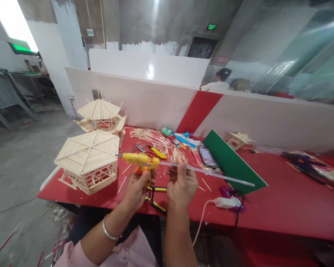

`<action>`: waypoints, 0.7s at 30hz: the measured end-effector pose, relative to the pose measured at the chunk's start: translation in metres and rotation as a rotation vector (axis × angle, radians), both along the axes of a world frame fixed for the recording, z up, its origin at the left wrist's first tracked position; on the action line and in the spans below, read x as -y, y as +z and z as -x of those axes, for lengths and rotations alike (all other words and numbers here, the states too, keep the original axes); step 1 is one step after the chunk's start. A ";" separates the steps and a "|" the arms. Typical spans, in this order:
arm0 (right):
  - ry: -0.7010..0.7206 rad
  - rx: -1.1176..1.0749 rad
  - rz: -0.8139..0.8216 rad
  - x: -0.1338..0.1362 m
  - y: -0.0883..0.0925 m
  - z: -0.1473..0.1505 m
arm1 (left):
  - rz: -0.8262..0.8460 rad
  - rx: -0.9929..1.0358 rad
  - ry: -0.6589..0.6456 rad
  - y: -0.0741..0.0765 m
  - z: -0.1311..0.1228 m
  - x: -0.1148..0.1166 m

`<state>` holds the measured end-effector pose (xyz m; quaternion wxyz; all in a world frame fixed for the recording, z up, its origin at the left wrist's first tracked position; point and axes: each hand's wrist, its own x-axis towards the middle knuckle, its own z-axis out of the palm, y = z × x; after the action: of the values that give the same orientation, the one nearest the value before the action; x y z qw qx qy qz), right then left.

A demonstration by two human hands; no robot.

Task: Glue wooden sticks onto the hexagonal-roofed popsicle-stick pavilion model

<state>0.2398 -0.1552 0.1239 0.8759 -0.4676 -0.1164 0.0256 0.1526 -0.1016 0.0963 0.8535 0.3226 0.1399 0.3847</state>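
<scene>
My left hand (138, 187) is wrapped round the handle of a yellow hot glue gun (139, 160), whose nozzle points left. An orange light glows on its body. Between the thumb and fingers of my right hand (182, 181) is a long clear glue stick (225, 178); its left end meets the back of the gun and its other end sticks out far to the right. Left of the gun stands a hexagonal pavilion model (87, 159) of thin wooden sticks, close to the nozzle. Yellow-and-black pliers (157, 204) lie below my hands on the red table (289, 207).
A second stick pavilion (100, 113) stands behind the first. Loose wooden sticks (147, 136), a yellow-handled cutter (158, 152) and a green bottle (166, 131) lie farther back. At right are a green board (228, 163), a phone (208, 155) and a plugged-in white charger (225, 202).
</scene>
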 end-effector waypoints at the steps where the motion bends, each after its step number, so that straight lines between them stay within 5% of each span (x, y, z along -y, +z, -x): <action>1: -0.005 0.005 0.004 -0.001 0.000 0.000 | 0.000 -0.001 -0.001 0.000 0.000 0.000; 21: 0.054 -0.039 -0.046 -0.007 -0.006 0.005 | 0.027 -0.010 0.025 0.000 0.006 0.000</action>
<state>0.2350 -0.1478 0.1176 0.8874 -0.4435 -0.1127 0.0557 0.1465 -0.1014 0.0959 0.8523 0.3111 0.1535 0.3915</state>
